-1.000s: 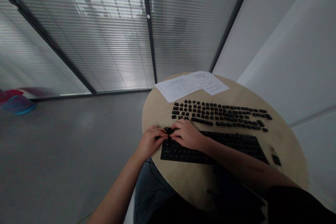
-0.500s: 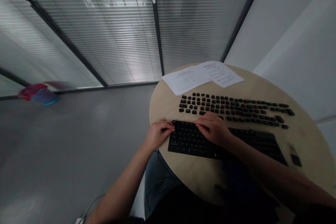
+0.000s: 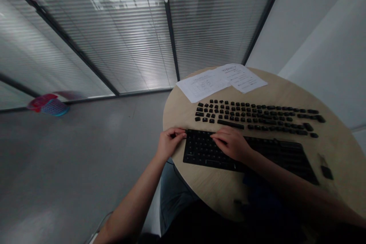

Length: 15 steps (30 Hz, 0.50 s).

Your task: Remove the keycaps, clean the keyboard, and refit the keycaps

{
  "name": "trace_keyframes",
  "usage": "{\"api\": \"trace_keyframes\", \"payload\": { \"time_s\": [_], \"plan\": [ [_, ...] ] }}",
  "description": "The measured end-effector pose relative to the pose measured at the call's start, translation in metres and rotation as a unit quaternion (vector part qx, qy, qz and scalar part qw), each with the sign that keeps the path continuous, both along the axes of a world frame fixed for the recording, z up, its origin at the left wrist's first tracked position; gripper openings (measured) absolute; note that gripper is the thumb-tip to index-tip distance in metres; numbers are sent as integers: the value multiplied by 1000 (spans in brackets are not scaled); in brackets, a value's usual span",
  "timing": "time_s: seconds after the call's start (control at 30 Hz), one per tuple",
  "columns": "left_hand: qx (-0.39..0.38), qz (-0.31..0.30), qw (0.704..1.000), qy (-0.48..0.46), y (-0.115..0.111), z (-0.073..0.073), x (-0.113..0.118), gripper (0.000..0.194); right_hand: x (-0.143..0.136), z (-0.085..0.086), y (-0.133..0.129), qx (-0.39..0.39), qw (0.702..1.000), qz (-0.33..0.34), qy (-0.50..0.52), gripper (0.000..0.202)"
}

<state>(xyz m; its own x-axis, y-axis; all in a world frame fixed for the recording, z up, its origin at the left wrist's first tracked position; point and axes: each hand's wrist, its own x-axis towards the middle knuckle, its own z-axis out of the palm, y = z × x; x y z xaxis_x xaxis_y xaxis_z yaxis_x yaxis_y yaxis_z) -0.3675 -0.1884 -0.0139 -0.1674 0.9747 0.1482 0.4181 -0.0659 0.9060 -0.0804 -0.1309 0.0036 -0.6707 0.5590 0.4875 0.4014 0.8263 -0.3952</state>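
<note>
A black keyboard (image 3: 200, 151) with its keycaps off across the left part lies near the front edge of the round table. At its far left corner, the thumb and fingers of my left hand (image 3: 169, 144) are closed on the edge. My right hand (image 3: 233, 144) is over the keyboard's upper rows, thumb and fingertips pinched together. Whatever sits between them is too small to make out. Loose black keycaps (image 3: 243, 114) are spread in rows just beyond the keyboard, with the long space bar (image 3: 230, 124) closest to my right hand. My right forearm covers part of the keyboard.
Printed paper sheets (image 3: 206, 84) lie at the table's far edge. A small dark object (image 3: 326, 172) rests right of the keyboard. On the floor at far left stands a blue and red basket (image 3: 54, 106). Glass panels with blinds rise behind the round table (image 3: 300, 87).
My right hand has shifted slightly toward me, and the whole space bar now shows. My left fingertips have slid a little outward to the keyboard's corner. The camera view has moved slightly.
</note>
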Motion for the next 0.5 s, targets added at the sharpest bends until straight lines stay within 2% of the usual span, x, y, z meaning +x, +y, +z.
{"api": "trace_keyframes", "payload": {
  "time_s": [0.13,0.27,0.5],
  "plan": [
    [24,-27,999,6,0,-2,0,10,0,-7,-1,1,1000,-1,5,18],
    [83,-78,991,76,-2,-3,3,4,-1,-8,-1,7,1000,-2,-1,18],
    [124,-110,969,182,-3,4,6,6,-2,-9,-1,-2,1000,-1,-17,17]
  ]
}}
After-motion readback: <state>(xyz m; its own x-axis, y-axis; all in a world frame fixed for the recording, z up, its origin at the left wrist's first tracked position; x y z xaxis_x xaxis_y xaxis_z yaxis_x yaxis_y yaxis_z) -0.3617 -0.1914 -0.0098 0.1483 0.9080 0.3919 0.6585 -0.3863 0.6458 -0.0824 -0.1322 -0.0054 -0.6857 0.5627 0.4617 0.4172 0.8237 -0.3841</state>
